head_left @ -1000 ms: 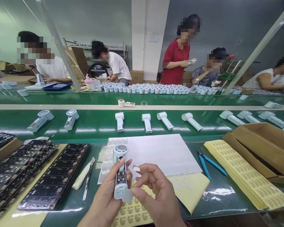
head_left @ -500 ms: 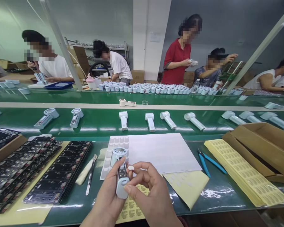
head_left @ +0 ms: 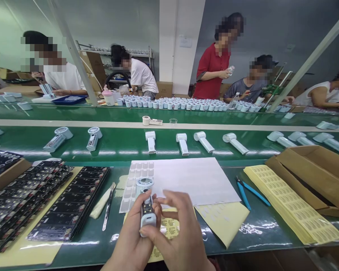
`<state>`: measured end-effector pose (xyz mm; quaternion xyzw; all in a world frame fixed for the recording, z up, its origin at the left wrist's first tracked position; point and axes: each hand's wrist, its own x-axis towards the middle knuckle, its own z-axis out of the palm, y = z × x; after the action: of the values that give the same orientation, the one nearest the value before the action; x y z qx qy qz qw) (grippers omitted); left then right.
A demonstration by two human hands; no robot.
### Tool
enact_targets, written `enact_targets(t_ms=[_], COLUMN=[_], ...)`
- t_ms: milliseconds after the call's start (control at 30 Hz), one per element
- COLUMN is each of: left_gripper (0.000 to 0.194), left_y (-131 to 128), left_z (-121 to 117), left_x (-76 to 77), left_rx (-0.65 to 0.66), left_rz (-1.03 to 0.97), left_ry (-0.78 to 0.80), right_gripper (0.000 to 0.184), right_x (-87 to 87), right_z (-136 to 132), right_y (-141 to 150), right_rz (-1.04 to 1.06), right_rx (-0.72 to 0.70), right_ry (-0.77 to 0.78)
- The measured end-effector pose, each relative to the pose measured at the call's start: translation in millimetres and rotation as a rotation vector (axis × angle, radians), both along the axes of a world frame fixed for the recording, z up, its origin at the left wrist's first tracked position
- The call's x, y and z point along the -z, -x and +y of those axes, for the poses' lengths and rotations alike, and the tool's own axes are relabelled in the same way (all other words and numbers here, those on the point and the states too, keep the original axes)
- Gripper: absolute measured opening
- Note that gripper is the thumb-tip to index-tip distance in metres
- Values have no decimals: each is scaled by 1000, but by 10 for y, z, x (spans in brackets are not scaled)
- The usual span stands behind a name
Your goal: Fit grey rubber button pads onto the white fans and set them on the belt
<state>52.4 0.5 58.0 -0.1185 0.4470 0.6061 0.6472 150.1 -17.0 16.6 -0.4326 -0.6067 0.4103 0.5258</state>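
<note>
A light-blue handheld device point(head_left: 148, 221) with a round head lies in my left hand point(head_left: 131, 235), its handle pointing toward me. My left thumb rests near the top of the handle and the fingers wrap round its side. A dark circuit board point(head_left: 147, 206) shows on the handle's upper face. My right hand point(head_left: 180, 229) is at the near end of the device, thumb touching the handle's end, index finger raised, curved and slightly blurred. No sticker is visible in its fingers. Beneath the hands lies a yellow sheet of printed labels point(head_left: 169, 228).
A white sticker sheet point(head_left: 192, 180) lies ahead. Black circuit boards point(head_left: 70, 205) and tweezers point(head_left: 109, 207) are left; blue-handled cutters point(head_left: 252, 194), yellow label sheets point(head_left: 293, 207) and a cardboard box point(head_left: 313, 169) right. More devices point(head_left: 151, 143) rest on the green belt point(head_left: 124, 145). Several people work beyond.
The small white oval piece at my right fingertips is no longer visible. My right thumb has shifted left across the handle's end, and the index finger has lifted. The device is tilted differently.
</note>
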Motion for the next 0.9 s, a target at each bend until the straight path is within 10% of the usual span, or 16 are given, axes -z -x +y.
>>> enact_targets(t_ms=[167,600,900], left_gripper=[12,18,22], left_y=[86,105,57], left_z=[-41,-156,-171], left_x=[99,739,627], left_rx=[91,427,367], left_rz=[13,794,755], left_ry=[-7,-161,-118], right_gripper=[46,15,14], right_x=[137,651,279], right_z=[161,65,11], right_y=[-326,-757,-817], right_rz=[68,-508,-108], right_rx=[-77,-61,-141], right_ry=[319,94,167])
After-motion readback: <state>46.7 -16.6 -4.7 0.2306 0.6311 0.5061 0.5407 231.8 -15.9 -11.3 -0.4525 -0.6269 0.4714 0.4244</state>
